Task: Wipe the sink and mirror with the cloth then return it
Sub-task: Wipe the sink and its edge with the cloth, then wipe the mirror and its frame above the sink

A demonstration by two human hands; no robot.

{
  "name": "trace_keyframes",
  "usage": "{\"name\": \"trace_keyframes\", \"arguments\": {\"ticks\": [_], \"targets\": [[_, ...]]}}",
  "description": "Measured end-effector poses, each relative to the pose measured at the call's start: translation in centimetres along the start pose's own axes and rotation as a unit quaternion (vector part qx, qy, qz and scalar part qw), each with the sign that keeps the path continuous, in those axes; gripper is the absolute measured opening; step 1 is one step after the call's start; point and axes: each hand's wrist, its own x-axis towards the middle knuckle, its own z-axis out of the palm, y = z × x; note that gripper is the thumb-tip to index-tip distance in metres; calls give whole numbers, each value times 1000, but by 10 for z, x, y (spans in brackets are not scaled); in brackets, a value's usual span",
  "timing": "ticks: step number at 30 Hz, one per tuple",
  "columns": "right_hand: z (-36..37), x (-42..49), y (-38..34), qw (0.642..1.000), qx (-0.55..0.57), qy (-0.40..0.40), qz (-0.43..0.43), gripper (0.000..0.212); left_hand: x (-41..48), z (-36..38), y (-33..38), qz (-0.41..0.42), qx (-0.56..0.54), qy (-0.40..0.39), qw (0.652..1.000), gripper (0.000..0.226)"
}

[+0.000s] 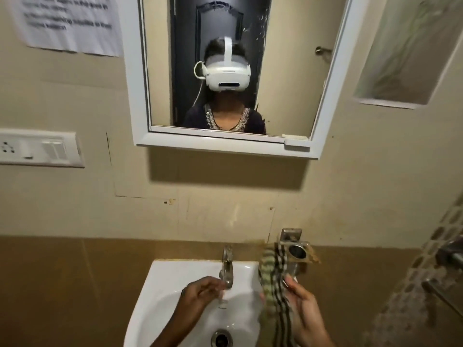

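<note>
At the bottom centre of the frame, the left hand (200, 294) reaches over the white sink (160, 284) toward the spout of the tap (226, 267). Its fingers (213, 284) are curled together just beside the spout end, with a thin stream of water falling close by; whether they touch the metal I cannot tell, since that spot is blurred. The drain (221, 338) sits below, at the bottom edge.

At lower right, the right hand (304, 313) holds the cloth (274, 284), a striped piece in green, black and pale bands. The thumb and fingers pinch its lower part, and the rest runs up in front of a metal holder (294, 247) fixed to the wall, right of the tap. The cloth's top lies against the holder, and its lower end drops out of the frame over the right rim of the sink.

Higher up, in the upper centre, a white-framed mirror (263, 144) hangs on the beige wall. It reflects a person in a white headset and dark top, with a dark door behind. Specks and smears show on the glass at the upper right of the reflection.

At upper left a printed paper (70, 23) is stuck to the wall, its text blurred. Below it, at the left edge, is a white switch plate (40, 147). At upper right is a recessed niche (406, 53). Metal fittings (448, 254) show at the right edge, against a band of mosaic tile.
</note>
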Motion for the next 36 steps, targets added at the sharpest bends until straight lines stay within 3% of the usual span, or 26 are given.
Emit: {"name": "trace_keyframes", "arguments": {"ticks": [3,5,9,12,17,19,22,24,27,29,31,33,36], "targets": [[43,4,4,996,-52,-56,-47,66,-2,19,50,-12,-136,-46,990,26],[61,10,11,986,-136,-41,-90,48,-4,24,70,-6,-164,-85,983,32],[83,4,13,880,-421,9,-219,53,-9,26,76,1,-187,-85,979,63],[80,-3,-1,833,-479,26,-274,49,-12,23,69,-34,-244,-43,968,80],[68,-7,-9,772,-567,41,-284,32,-8,17,69,-41,-253,14,966,68],[67,-12,-13,737,-630,3,-247,44,-7,13,76,-16,-211,-17,977,70],[75,-19,-15,680,-701,-94,-192,90,-4,10,89,16,-187,-86,979,68],[83,-19,-14,663,-708,-120,-212,87,0,8,101,41,-190,-123,973,67],[94,-12,-21,691,-671,-91,-252,39,7,-2,122,83,-128,-183,971,77],[104,-8,-34,724,-646,-70,-230,9,14,-14,143,130,18,-171,977,89],[115,-6,-51,770,-608,-60,-184,6,21,-26,170,196,151,-89,965,84],[131,-12,-71,838,-522,-71,-144,11,30,-39,203,256,175,9,951,62],[172,-24,-119,916,-329,-83,-212,13,41,-64,263,372,167,203,891,33]]}}
